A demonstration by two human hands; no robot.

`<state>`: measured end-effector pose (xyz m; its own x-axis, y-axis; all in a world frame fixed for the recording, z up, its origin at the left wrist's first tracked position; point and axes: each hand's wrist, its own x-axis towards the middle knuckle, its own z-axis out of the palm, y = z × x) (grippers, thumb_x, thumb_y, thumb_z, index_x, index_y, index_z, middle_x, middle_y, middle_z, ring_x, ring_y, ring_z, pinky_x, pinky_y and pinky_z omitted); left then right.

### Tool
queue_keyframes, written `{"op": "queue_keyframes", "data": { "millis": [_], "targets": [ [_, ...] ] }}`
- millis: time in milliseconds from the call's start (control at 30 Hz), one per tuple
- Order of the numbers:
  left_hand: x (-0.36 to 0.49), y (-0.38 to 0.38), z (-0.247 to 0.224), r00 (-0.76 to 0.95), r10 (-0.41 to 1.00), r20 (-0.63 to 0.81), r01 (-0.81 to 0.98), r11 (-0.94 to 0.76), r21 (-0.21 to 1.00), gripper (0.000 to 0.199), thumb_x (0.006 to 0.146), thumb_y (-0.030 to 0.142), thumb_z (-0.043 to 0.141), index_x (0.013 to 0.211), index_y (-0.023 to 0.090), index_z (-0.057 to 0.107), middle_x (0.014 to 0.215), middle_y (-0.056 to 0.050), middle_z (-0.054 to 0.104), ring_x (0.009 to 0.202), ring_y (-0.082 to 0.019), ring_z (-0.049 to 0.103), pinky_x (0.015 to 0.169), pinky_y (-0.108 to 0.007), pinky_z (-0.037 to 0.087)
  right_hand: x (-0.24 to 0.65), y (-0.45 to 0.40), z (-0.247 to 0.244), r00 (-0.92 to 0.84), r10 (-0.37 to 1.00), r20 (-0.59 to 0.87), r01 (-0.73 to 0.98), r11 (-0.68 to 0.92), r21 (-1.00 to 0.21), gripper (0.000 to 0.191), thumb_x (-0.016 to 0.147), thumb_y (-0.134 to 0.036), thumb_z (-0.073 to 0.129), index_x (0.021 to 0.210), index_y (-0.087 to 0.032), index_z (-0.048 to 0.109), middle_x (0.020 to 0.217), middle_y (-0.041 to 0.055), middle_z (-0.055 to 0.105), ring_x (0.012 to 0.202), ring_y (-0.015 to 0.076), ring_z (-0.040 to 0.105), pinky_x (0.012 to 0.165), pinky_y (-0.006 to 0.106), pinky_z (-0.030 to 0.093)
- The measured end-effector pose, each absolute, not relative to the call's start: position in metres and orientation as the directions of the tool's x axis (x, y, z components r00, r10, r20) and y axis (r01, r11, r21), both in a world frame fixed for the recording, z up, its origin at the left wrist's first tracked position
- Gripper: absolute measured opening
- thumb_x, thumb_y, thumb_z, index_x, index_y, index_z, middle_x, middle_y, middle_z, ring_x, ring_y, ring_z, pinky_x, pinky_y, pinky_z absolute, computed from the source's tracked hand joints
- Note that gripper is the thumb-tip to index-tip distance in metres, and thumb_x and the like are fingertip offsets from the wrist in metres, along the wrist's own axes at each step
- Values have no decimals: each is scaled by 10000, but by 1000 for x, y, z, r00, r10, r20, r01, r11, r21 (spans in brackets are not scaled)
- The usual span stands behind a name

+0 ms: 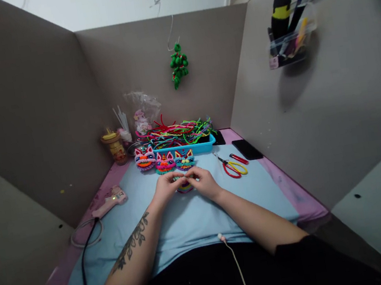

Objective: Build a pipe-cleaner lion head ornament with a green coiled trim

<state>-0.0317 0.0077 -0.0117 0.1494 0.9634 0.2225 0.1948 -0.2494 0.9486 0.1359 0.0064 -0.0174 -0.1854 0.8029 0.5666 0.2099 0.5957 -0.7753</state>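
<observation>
My left hand (169,186) and my right hand (202,182) meet above the middle of the blue cloth, thumbs and fingertips pinched together. Between and below them is a small multicoloured pipe-cleaner animal head (185,189), partly covered by the fingers. What exactly each fingertip pinches on it is too small to make out. Just behind stand three finished-looking animal heads of the same fuzzy kind: a lilac one (145,159), a pink one (165,163) and a teal one (184,160).
Behind the heads, a blue tray (195,148) holds many pipe cleaners (178,132). Scissors (232,168), a red cutter (239,159) and a black phone (247,149) lie right. A pink glue gun (111,201) with its cord lies left, near a jar (116,149). Panels enclose three sides.
</observation>
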Motion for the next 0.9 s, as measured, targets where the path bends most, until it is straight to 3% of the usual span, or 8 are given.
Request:
{"op": "queue_keyframes", "data": {
  "millis": [133,200,433,900],
  "targets": [
    [-33,6,-7,43,956,289,202,-291,935,294,655,355,715,843,130,695,757,-45,706,620,-141,630,596,-236,512,138,11,-18,-193,849,492,113,518,-848,351,713,-266,636,1053,-200,577,925,40,618,773,147,594,666,257,497],
    [-34,5,-5,3,949,314,217,-307,927,271,657,331,709,839,131,692,754,-44,703,607,-134,622,594,-236,513,139,14,-19,-192,871,453,47,469,-882,405,713,-286,640,1098,-203,544,911,37,611,757,142,596,641,246,498],
    [-30,1,-1,29,931,363,271,-357,894,252,671,309,695,854,136,685,836,-60,711,681,-157,646,651,-266,540,138,15,-18,-154,933,326,-71,319,-945,235,716,-374,648,841,-182,596,629,-8,602,546,128,563,567,259,486],
    [-31,-1,-1,105,937,333,344,-349,872,250,697,355,679,837,150,711,826,-60,728,757,-196,675,718,-288,542,138,11,-22,-183,877,444,31,456,-889,129,731,-285,640,796,-173,642,750,20,648,691,148,605,691,272,498]
  ]
}}
